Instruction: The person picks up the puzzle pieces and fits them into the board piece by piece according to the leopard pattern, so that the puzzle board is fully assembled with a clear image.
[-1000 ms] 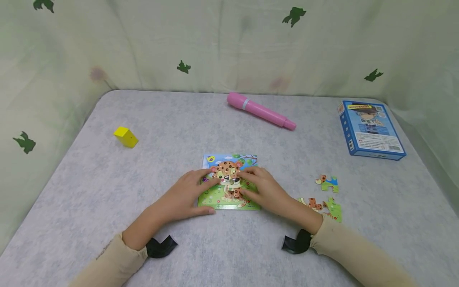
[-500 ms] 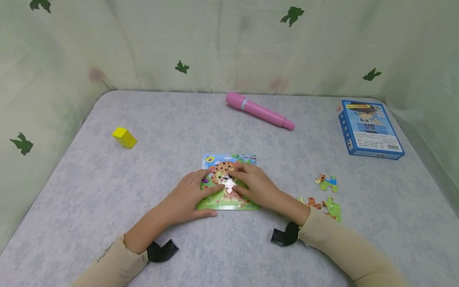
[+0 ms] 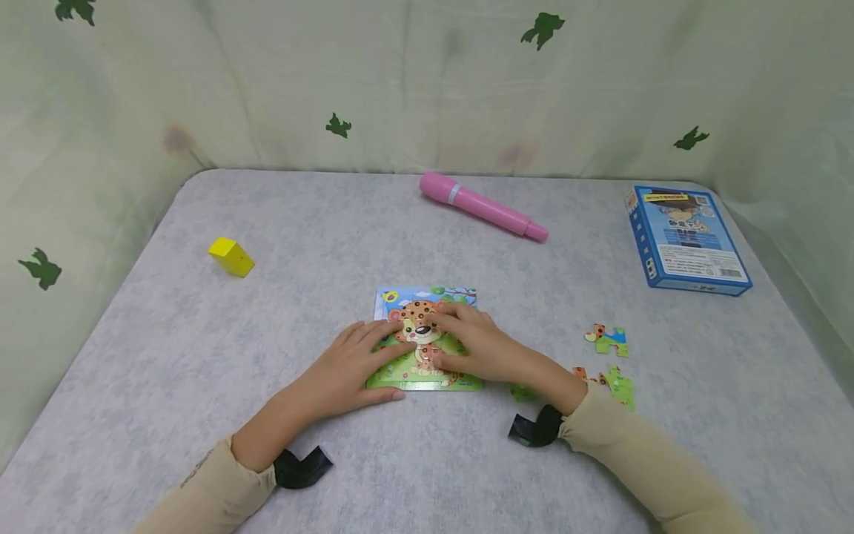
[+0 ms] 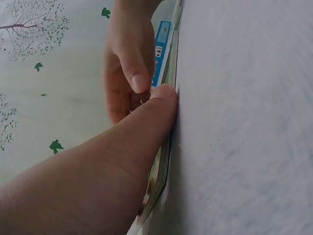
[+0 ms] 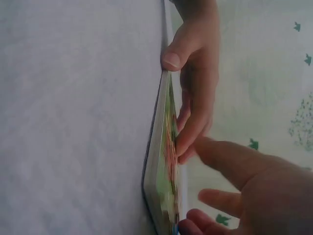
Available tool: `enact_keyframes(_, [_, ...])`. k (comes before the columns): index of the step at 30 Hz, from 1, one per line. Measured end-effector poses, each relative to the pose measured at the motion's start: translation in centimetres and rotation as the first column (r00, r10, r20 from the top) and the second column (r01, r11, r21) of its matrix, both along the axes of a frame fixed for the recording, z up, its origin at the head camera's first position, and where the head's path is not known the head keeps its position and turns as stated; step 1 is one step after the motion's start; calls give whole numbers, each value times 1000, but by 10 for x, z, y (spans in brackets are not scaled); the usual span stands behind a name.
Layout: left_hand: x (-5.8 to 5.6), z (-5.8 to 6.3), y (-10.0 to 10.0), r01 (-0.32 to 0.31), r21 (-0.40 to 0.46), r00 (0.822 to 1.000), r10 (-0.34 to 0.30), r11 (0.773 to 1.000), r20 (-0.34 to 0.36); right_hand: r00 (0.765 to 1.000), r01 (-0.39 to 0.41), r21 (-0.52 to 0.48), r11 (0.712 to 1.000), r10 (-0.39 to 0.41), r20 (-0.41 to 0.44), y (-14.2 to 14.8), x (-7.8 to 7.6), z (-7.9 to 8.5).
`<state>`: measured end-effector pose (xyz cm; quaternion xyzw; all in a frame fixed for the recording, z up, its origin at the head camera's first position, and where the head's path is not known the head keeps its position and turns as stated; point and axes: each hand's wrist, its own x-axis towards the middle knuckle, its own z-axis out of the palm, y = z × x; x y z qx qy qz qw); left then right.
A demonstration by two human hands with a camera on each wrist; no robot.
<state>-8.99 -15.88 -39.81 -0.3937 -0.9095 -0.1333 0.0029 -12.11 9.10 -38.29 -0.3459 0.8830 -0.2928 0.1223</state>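
Note:
A square jigsaw puzzle (image 3: 420, 384) with a spotted leopard cub lies flat on the table in the head view. My left hand (image 3: 347, 367) rests along its left side, fingertips over the picture and thumb by the front edge. From the right, my right hand (image 3: 487, 345) reaches over the puzzle, its fingers at the cub's face and body. In the right wrist view, the right thumb (image 5: 220, 156) and fingers are spread apart, with no piece visible between them. The left wrist view shows the left thumb (image 4: 164, 95) against the board's edge.
Loose puzzle pieces lie to the right: one with a blue patch (image 3: 610, 341), a green one (image 3: 620, 386), and another green one (image 3: 523, 391) by the right wrist. Farther off are a yellow block (image 3: 231, 256), a pink marker-shaped tube (image 3: 483, 208) and a blue box (image 3: 690, 241).
A piece at the cub's face, shining with glare half a second ago, now sits level with the picture. The right hand moved left, then its thumb and fingers spread. The left hand barely shifted.

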Motion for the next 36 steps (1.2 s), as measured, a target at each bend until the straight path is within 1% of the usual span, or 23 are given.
enact_keyframes(1, [0, 0, 0, -1, 1, 1000, 1, 1000, 4, 999, 7, -30, 1000, -6, 36, 3, 1, 1])
enact_keyframes(3, [-1, -1, 0, 0, 6, 1000, 0, 1000, 7, 997, 25, -95, 995, -18, 79, 9, 2, 3])
enact_keyframes(5, [-1, -1, 0, -2, 12, 1000, 2, 1000, 10, 996, 44, -155, 987, -31, 85, 18, 5, 7])
enact_keyframes(8, [-1, -2, 0, -2, 18, 1000, 2, 1000, 12, 997, 68, -237, 969, -61, 39, 37, 10, 14])
enact_keyframes(10, [-1, -1, 1, -6, 18, 1000, 5, 1000, 13, 995, 94, -278, 956, -98, 1, 51, 15, 18])
enact_keyframes(13, [-1, -1, 1, -11, 12, 1000, 11, 1000, 16, 983, 129, -310, 942, -162, -84, 75, 22, 23])
enact_keyframes(16, [0, 0, 0, -17, 3, 1000, 17, 1000, 22, 958, 187, -308, 933, -243, -153, 99, 29, 24])
enact_keyframes(18, [0, 0, 0, -18, 0, 1000, 18, 1000, 25, 939, 233, -299, 925, -294, -180, 114, 33, 24])
enact_keyframes(21, [0, 0, 0, -18, -5, 999, 18, 1000, 26, 914, 312, -278, 909, -367, -174, 133, 38, 21])
enact_keyframes(23, [0, 0, 0, -19, -9, 1000, 20, 1000, 23, 902, 354, -257, 899, -401, -160, 143, 39, 18])
enact_keyframes(25, [0, 0, 0, -21, -11, 1000, 21, 1000, 21, 896, 387, -235, 892, -424, -134, 152, 39, 14])
enact_keyframes(27, [0, 0, 0, -20, -11, 1000, 21, 1000, 21, 894, 409, -213, 887, -436, -101, 160, 38, 10])
enact_keyframes(31, [-1, 0, 0, -17, -12, 1000, 17, 1000, 22, 894, 433, -161, 887, -445, -47, 173, 35, 2])
enact_keyframes(36, [-1, 0, 0, -11, -14, 1000, 11, 1000, 23, 883, 469, -51, 882, -468, 32, 188, 32, -5])
